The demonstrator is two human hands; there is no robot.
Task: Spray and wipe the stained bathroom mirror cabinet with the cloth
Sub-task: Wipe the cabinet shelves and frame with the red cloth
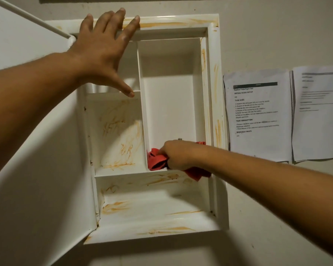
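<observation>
A person's right hand reaches into an open bathroom mirror cabinet, its grip clamped round a bunched red cloth on the floor of the tall right-hand compartment. The cloth bulges out of the fist toward the centre divider, and a loose tail spills from under the hand over the shelf edge. Soft, light and easily crumpled, it looks best held as it is here, wadded in the palm so the fingers can press it flat into corners. The left hand has its grip apart, fingers spread straight, their tips on the cabinet's stained top frame, seemingly to steady it; the thin white body may flex or shift under hard rubbing. The door stands swung open at left. Orange-brown streaks mark the lower shelf, the left compartment and the frame, while the right compartment's back looks clean. Printed sheets hang on the wall beyond. No spray bottle is in view.
</observation>
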